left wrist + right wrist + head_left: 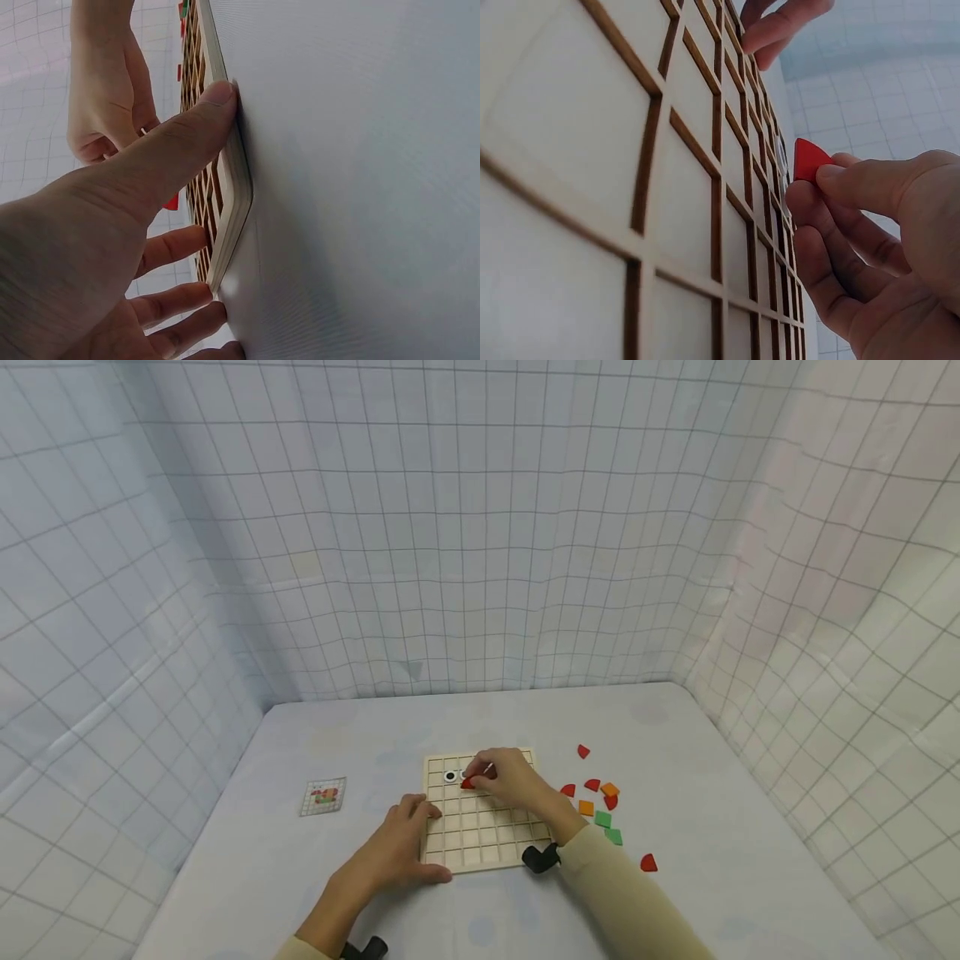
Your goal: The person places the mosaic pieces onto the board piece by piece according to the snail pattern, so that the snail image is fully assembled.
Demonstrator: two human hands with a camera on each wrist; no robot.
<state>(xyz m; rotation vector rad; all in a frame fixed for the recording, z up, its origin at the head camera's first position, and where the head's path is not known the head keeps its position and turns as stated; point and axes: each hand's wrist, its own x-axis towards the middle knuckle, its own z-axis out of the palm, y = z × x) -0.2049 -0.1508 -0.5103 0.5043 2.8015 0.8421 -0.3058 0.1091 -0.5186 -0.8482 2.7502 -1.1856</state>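
A wooden grid board [480, 839] with square compartments lies on the table. Between thumb and fingers, my right hand [510, 779] pinches a red quarter-circle piece [808, 159] just above the upper part of the board. My left hand [401, 843] rests at the board's left side, its thumb against the near edge and its fingers along the left rim, as the left wrist view shows. One round black-and-white eye piece [450, 776] sits in an upper compartment. A second eye piece beside it is partly hidden by the right hand.
Right of the board lie several loose pieces: red quarter circles [648, 862], orange squares [586, 808] and green pieces [603, 819]. A small gridded picture card [323, 797] lies at the left. Gridded white cloth [480, 527] hangs behind and at both sides.
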